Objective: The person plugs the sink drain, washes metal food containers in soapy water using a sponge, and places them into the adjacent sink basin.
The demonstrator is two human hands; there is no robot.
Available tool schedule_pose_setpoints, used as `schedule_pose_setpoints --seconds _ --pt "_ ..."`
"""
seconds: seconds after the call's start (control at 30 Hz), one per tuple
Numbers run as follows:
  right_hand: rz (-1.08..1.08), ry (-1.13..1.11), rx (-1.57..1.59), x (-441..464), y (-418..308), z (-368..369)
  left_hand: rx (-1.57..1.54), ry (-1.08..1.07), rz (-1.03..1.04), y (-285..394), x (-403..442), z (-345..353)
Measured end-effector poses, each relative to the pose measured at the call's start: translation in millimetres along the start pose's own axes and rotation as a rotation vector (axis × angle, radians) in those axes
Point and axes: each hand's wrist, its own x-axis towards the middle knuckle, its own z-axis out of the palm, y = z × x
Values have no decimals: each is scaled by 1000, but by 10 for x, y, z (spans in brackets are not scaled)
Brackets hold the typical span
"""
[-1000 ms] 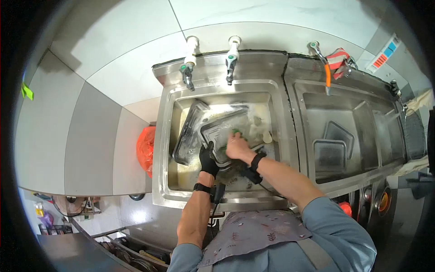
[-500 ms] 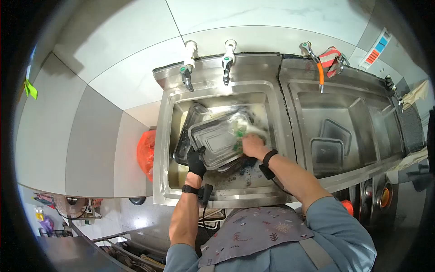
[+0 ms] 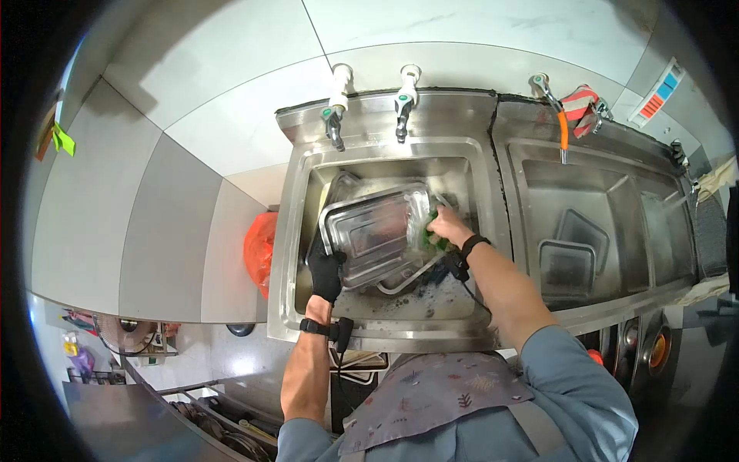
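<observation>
we found room over the foamy front of the sink (image 3: 416,334) between both forearms (image 3: 306,369); the rectangular tray (image 3: 376,231) blocked its middle, two taps (image 3: 402,117) jutted over the back.

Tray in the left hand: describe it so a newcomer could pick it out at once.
Find the left-hand sink, beneath two white-mounted taps. In it is a shiny rectangular tray with nested ridges in its base, its lower-left edge in the black-gloved left hand. That grip sets it apart: the neighbouring trays lie partly covered beneath it.
</observation>
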Motion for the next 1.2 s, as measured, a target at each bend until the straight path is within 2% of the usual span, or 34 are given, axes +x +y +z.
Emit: schedule_pose_setpoints --seconds 0.07,0.13,0.2,0.27,0.33,0.37,0.4,0.47,0.53,0.6,0.67,0.7,0.73,0.77,0.8,0.83,0.87,0.9,0.93,0.97,1.0,1.03,1.07,1.13,1.17,1.2 --pt "-116 -54 297 -94 -19 -127 25 -16 22 -95 36 -72" --pt "-137 26 289 115 38 -70 46 -30 43 -149 61 -130" --pt "-264 0 381 -4 -73 -243 277 -54 3 -85 138 -154" --pt "-204 86 407 -223 -309 -339 318 -49 -31 200 151 -151" --pt "-383 448 435 -232 -328 -334 403 -48 -97 479 158 -137" --pt "-383 449 436 -215 -304 -334 497 4 67 305 261 -168" --pt "-485 500 406 -200 -279 -331 497 4 68 131 281 -237" --pt "-690 599 345 -171 -250 -309 -287 -130 -358 99 267 -324" --pt "-730 643 322 -199 -202 -221 -3 -190 -39 77 224 -373" --pt "-771 691 297 -243 -127 -155 -19 -190 2 70 214 -389" --pt "-889 623 198 -318 -24 -93 -35 -189 36 83 175 -410" --pt "-894 619 197 -336 -2 -58 -42 -187 53 91 163 -428" --pt "-803 514 88 -426 -20 -69 -42 -182 51 -8 182 -442" --pt "-707 410 -18 -453 1 -52 -362 -124 -149 -182 233 -441" --pt "-708 407 -18 -406 65 -37 -680 -91 -348 -346 278 -458" --pt "-741 364 -159 -245 234 8 -997 9 -546 -479 320 -470" --pt "-773 320 -302 -233 218 -25 -946 11 -547 -472 320 -444" --pt "-624 134 -403 -191 188 -96 -707 -41 -452 -469 298 -412" --pt "-625 133 -404 -153 132 -69 -434 -97 -339 -440 255 -380" --pt "-419 129 -309 -103 83 -4 -112 -136 -197 -413 171 -345" --pt "-211 121 -211 -77 54 94 74 -164 -121 -390 128 -316" --pt "-174 166 -173 -62 23 187 227 -186 -56 -355 103 -279" --pt "-129 91 -187 -262 -173 155 328 -205 -13 -334 39 -284" --pt "-432 394 -327 -147 -12 627 478 -259 60 -322 -25 -257" --pt "-401 274 -220 -297 -121 578 545 -279 99 -329 -58 -241" --pt "-407 269 -221 -461 -252 552 600 -301 150 -331 -56 -200"
